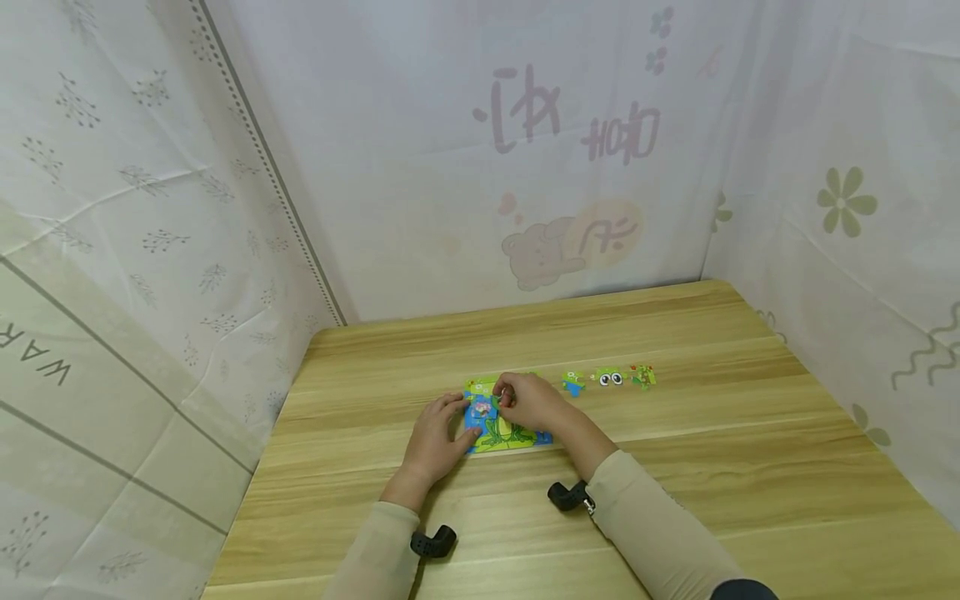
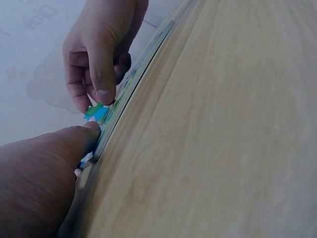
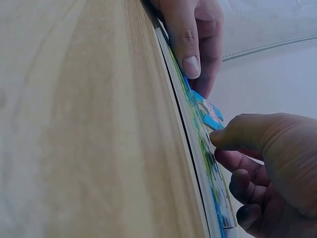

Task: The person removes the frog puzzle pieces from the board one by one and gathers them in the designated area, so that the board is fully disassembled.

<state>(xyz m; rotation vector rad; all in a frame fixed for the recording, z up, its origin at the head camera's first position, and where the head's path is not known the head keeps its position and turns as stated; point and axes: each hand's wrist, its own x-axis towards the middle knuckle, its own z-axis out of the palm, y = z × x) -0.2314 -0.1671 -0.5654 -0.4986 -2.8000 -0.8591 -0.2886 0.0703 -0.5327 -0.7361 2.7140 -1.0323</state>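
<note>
A frog puzzle board (image 1: 510, 447) lies flat on the table. My left hand (image 1: 435, 442) rests at its left side, thumb and fingers spread and touching the edge. Over the board, my right hand (image 1: 534, 403) pinches a blue puzzle piece (image 1: 482, 407) with a pink flower on it by its right edge. The right wrist view shows this piece (image 3: 209, 110) tilted above the board, near the left thumb. The green frog picture fills the lower middle of the board, and my right hand hides part of its upper right.
Right of the board lie loose puzzle pieces: a green and blue one (image 1: 573, 382), one with two frog eyes (image 1: 611, 377) and a green one with red spots (image 1: 643, 377). Printed curtains (image 1: 420, 208) stand behind and beside the wooden table (image 1: 697, 467).
</note>
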